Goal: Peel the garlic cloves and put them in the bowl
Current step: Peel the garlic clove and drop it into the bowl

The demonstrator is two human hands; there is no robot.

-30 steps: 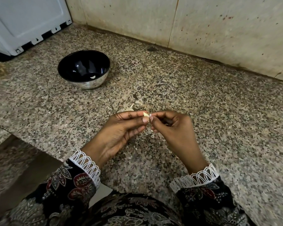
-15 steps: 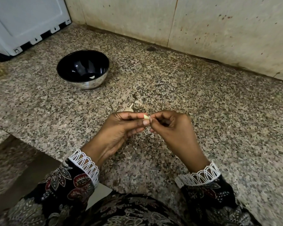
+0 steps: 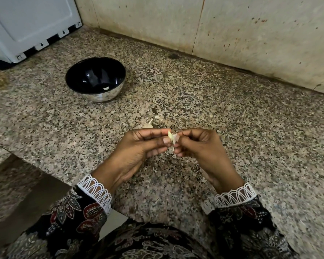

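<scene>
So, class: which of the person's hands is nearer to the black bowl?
Left. The left hand is below and just right of the bowl in the picture; the right hand sits farther right, beyond the garlic clove both pinch.

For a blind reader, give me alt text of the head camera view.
Left hand and right hand pinch a garlic clove above a speckled counter, peeling it. A dark bowl behind holds one peeled clove.

Speckled granite countertop [image 3: 232, 128] runs back to a stained beige tiled wall [image 3: 251, 34] with little reddish splatters. A white appliance [image 3: 26, 25] sits in the far left corner, black base showing. Floral-print sleeves [image 3: 79, 217] have white lace cuffs.
</scene>
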